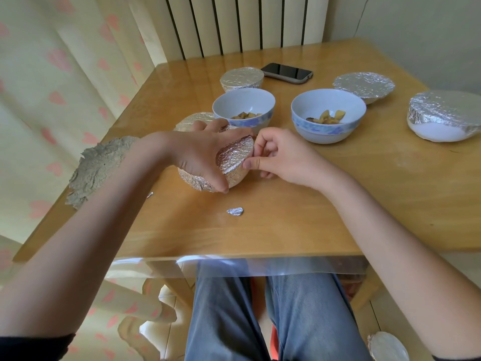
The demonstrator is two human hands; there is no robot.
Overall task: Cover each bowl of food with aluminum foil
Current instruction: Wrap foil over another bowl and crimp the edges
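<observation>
Blue-jeaned knees (273, 316) sit under the wooden desk (286, 217). Left hand (200, 155) grips the foil-wrapped bowl (234, 162) near the desk's middle, tilted; right hand (276, 157) pinches its foil rim. Looks like crimping's nearly done, and next the two uncovered blue-patterned bowls (328, 115) probably need fresh foil.

soft even daylight, mild glare on table edge (234, 259), wide-angle bending and smearing at corners, centre sharp
</observation>
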